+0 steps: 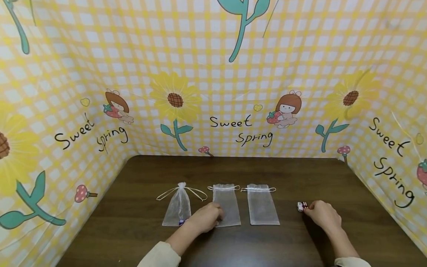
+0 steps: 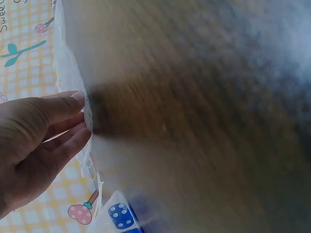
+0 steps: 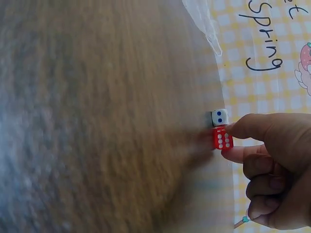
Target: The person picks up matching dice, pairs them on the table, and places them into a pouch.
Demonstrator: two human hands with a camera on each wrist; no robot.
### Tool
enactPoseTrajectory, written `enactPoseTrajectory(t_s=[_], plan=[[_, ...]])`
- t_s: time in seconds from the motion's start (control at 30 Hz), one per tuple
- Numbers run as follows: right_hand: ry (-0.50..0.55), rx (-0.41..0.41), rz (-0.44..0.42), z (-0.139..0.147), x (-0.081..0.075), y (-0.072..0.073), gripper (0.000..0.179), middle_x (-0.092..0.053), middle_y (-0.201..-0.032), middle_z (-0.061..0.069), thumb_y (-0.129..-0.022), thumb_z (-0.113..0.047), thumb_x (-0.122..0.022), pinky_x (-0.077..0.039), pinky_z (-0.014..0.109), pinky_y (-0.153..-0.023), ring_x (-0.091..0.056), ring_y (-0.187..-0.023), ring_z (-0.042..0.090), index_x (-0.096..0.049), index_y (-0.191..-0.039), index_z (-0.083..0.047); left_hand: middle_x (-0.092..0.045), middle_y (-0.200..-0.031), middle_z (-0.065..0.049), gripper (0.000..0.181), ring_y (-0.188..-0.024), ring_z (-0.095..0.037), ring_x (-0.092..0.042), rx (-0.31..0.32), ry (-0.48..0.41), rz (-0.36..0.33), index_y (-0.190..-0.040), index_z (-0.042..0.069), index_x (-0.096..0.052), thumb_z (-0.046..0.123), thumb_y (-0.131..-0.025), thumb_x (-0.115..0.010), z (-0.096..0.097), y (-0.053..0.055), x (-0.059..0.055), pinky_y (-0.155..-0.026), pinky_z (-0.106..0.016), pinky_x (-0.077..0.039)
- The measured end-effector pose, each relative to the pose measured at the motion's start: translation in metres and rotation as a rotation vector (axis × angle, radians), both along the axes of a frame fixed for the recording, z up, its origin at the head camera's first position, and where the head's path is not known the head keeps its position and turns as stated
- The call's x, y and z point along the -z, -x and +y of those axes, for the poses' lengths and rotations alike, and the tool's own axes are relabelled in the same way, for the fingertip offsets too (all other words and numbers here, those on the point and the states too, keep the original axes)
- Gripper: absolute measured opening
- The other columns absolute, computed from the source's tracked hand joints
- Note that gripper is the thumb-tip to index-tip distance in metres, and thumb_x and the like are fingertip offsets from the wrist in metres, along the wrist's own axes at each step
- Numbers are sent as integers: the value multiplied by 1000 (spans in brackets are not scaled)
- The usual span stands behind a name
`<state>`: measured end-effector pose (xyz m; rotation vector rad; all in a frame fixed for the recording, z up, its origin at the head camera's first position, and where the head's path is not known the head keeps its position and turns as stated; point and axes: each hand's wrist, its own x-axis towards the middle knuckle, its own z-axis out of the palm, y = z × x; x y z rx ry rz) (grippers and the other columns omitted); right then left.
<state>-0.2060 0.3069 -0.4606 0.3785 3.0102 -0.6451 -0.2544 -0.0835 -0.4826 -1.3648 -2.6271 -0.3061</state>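
Three sheer white drawstring bags lie in a row. The left drawstring bag (image 1: 176,207) is gathered at its neck, with blue dice (image 2: 120,216) inside. My left hand (image 1: 207,217) is at the left edge of the flat middle drawstring bag (image 1: 228,207). In the left wrist view, its thumb and fingertips touch the mesh, a gap between them. The right drawstring bag (image 1: 262,207) lies flat between my hands. Farther right, my right hand (image 1: 324,215) pinches a red die (image 3: 223,139) between thumb and index finger. A white die (image 3: 219,117) sits against the red one.
The dark wooden table (image 1: 267,244) is bounded at the back and sides by a yellow checked cloth (image 1: 233,89) printed with flowers. Cords of the left and middle bags come close together behind my left hand.
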Motion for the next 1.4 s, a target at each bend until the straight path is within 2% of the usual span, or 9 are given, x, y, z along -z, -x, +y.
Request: enactPoseTrajectory(t_s=[0.13, 0.17, 0.37, 0.57, 0.7, 0.83, 0.93, 1.23, 1.4], plan=[[-8, -22, 42, -8, -10, -9, 20, -64, -84, 11, -82, -33, -62, -42, 44, -49, -57, -67, 27, -69, -86, -15, -54, -80, 4, 15, -77, -12, -54, 9, 5, 0, -78, 14, -68, 6, -67, -76, 0, 2, 1, -69, -20, -46], [-16, -40, 67, -13, -14, -12, 20, -65, -85, 11, -82, -33, -63, -42, 44, -48, -58, -68, 28, -69, -87, -15, -54, -79, 4, 16, -77, -12, -54, -8, 18, -17, -77, 13, -68, 5, -66, -76, 1, -3, -6, -69, -20, -46], [-71, -240, 228, -63, -29, -34, 6, -66, -74, -4, -76, -27, -70, -43, 39, -45, -62, -65, 23, -68, -81, -24, -55, -80, 4, 16, -79, -13, -55, -22, 51, -27, -78, 13, -69, 5, -67, -76, 2, -3, -9, -72, -20, -46], [-114, -543, 255, -111, -18, -54, 11, -43, -53, -17, -72, -27, -73, -33, 27, -40, -42, -48, 4, -67, -82, -25, -53, -79, 4, 15, -79, -14, -54, -20, 57, -20, -78, 13, -68, 5, -68, -75, 2, -4, -11, -72, -21, -46], [-101, -712, 242, -130, -9, -58, 8, -50, -60, -19, -73, -25, -71, -36, 28, -42, -46, -54, 2, -66, -79, -24, -52, -79, 4, 15, -80, -14, -54, -19, 60, -18, -78, 13, -67, 5, -68, -75, 2, -4, -13, -73, -21, -45], [-55, -801, 176, -140, -2, -57, 6, -53, -63, -18, -75, -23, -71, -38, 27, -44, -47, -56, -1, -67, -79, -21, -53, -79, 4, 15, -81, -13, -53, -26, 64, -22, -78, 13, -66, 5, -68, -75, 3, -5, -12, -74, -21, -45], [-35, -828, 141, -144, 2, -56, 5, -51, -63, -20, -76, -24, -71, -38, 25, -45, -46, -57, -2, -67, -78, -20, -53, -79, 4, 15, -81, -14, -53, -23, 62, -27, -79, 13, -67, 5, -69, -75, 3, -5, -12, -74, -21, -45], [-70, -827, 205, -148, 13, -57, 8, -50, -61, -21, -75, -25, -72, -37, 25, -44, -48, -56, -1, -64, -72, -25, -53, -80, 4, 16, -81, -13, -54, -20, 75, -21, -80, 13, -67, 4, -69, -74, 4, -3, -12, -74, -20, -45], [-141, -688, 252, -128, -5, -49, 16, -64, -71, -8, -73, -30, -74, -45, 33, -49, -59, -63, 13, -69, -85, -20, -53, -80, 4, 16, -81, -13, -53, -19, 77, -27, -80, 13, -67, 3, -69, -74, 4, -3, -12, -74, -20, -45]])
